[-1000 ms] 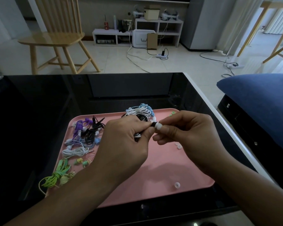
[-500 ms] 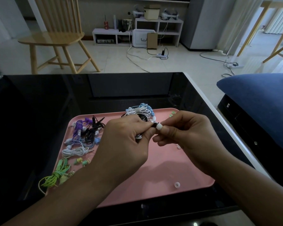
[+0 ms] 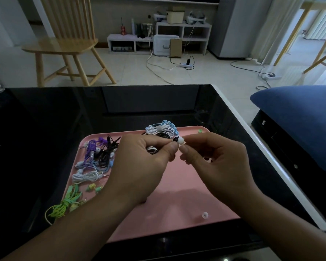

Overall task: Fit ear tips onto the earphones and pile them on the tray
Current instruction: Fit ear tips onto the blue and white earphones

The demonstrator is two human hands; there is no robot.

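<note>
My left hand point(image 3: 141, 166) pinches the black earbud point(image 3: 175, 139) over the pink tray point(image 3: 186, 200), right hand point(image 3: 215, 162) pinching the white tip point(image 3: 180, 141) on it, so I'd push straight and twist till it seats evenly.

Open pink tray point(image 3: 177, 213) floor front-centre, passable; one loose ear tip point(image 3: 205, 215) near front-right corner. Left side blocked by bundled earphones point(image 3: 96, 159); far edge by blue-white coil point(image 3: 162, 128). Bare black table point(image 3: 45, 117) beyond.
</note>
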